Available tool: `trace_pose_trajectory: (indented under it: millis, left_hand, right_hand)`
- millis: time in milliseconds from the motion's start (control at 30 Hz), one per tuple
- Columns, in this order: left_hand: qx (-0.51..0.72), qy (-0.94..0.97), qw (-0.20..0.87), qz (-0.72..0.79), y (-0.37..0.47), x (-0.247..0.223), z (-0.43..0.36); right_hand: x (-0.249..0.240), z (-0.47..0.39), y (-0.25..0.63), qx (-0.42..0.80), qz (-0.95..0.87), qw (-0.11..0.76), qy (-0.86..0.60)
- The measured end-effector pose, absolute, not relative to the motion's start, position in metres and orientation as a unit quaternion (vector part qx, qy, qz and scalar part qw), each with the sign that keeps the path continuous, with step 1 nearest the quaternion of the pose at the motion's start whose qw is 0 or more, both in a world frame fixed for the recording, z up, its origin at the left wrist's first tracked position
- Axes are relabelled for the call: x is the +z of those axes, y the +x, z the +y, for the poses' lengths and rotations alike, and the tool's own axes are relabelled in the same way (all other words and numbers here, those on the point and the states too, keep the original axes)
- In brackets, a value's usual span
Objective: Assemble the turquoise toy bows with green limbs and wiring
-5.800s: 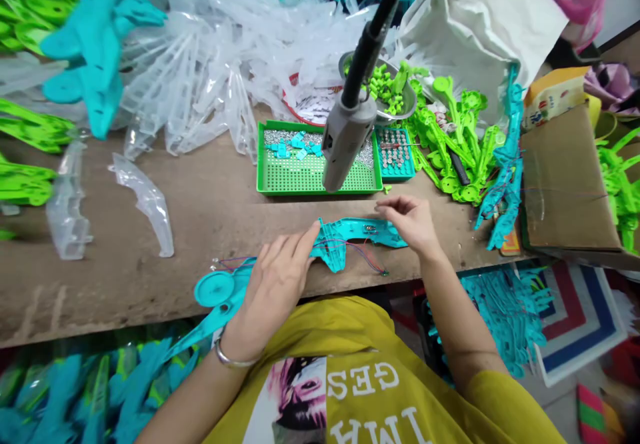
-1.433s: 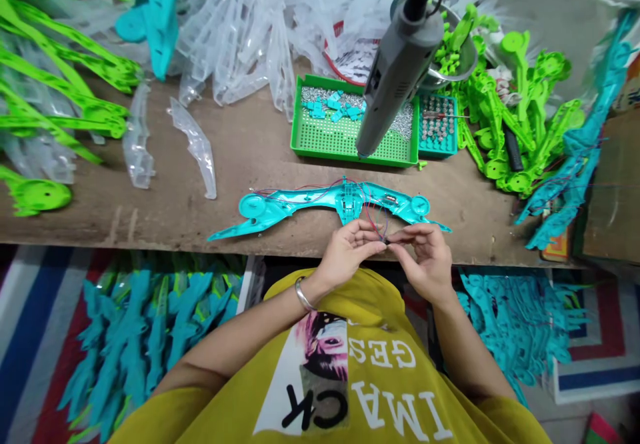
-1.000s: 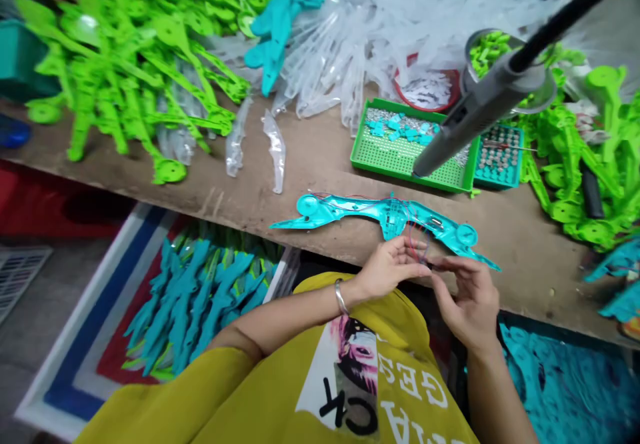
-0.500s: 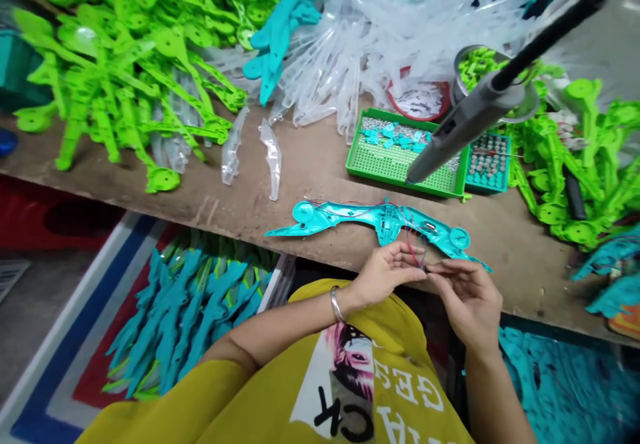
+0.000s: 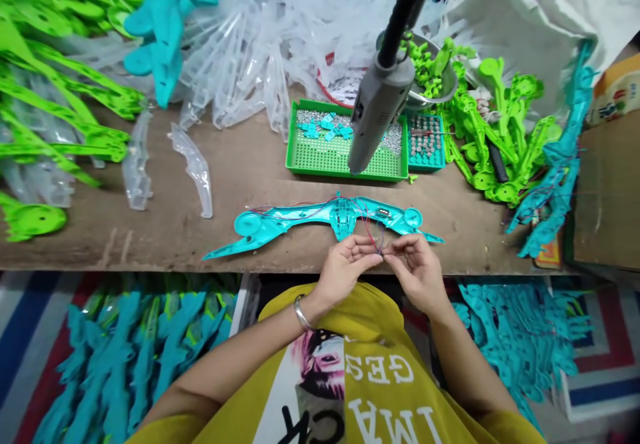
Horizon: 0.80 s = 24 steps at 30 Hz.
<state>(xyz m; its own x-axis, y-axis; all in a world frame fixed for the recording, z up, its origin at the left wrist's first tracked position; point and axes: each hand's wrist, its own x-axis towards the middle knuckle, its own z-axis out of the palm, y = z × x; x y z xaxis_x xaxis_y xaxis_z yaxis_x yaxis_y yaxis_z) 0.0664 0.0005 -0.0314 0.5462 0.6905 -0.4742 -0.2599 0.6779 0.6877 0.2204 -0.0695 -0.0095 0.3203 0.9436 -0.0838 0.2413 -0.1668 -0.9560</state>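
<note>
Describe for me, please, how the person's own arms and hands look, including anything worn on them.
The left hand and right hand are both ungloved. A smooth, silver-coloured bangle circles the left wrist; the right shows none. Both forearms are bare below mustard-yellow sleeves.

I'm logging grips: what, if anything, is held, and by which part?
Thin wires, pinched near their lower ends by the left hand and right hand; finer detail is unclear.
</note>
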Motion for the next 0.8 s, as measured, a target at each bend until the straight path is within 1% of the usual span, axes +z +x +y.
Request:
trace_pose_trajectory:
  millis: [100, 300, 400, 500, 600, 700, 767, 800]
  left_hand:
    - [0.296, 0.277, 0.831, 0.381, 0.068, -0.03, 0.001]
    - [0.317, 0.266, 0.822, 0.391, 0.069, -0.025, 0.001]
    - [0.322, 0.275, 0.819, 0.388, 0.071, -0.023, 0.002]
    - [0.327, 0.29, 0.812, 0.387, 0.074, -0.023, 0.002]
    - [0.316, 0.31, 0.804, 0.396, 0.071, -0.025, 0.001]
    - [0.241, 0.378, 0.795, 0.409, 0.055, -0.023, 0.002]
    - [0.197, 0.476, 0.751, 0.414, 0.04, -0.018, 0.008]
    - [0.202, 0.542, 0.704, 0.412, 0.034, -0.015, 0.013]
  right_hand:
    - [-0.005, -0.068, 0.22, 0.367, -0.443, 0.48, -0.662]
    - [0.002, -0.069, 0.212, 0.208, -0.553, 0.438, -0.678]
    - [0.003, -0.068, 0.206, 0.138, -0.56, 0.448, -0.683]
    - [0.001, -0.068, 0.201, 0.095, -0.551, 0.467, -0.685]
    - [0.001, -0.068, 0.206, 0.099, -0.567, 0.466, -0.672]
    - [0.006, -0.063, 0.227, 0.15, -0.621, 0.407, -0.653]
    - [0.01, -0.054, 0.246, 0.163, -0.655, 0.365, -0.641]
    - [0.012, -0.048, 0.256, 0.164, -0.667, 0.347, -0.639]
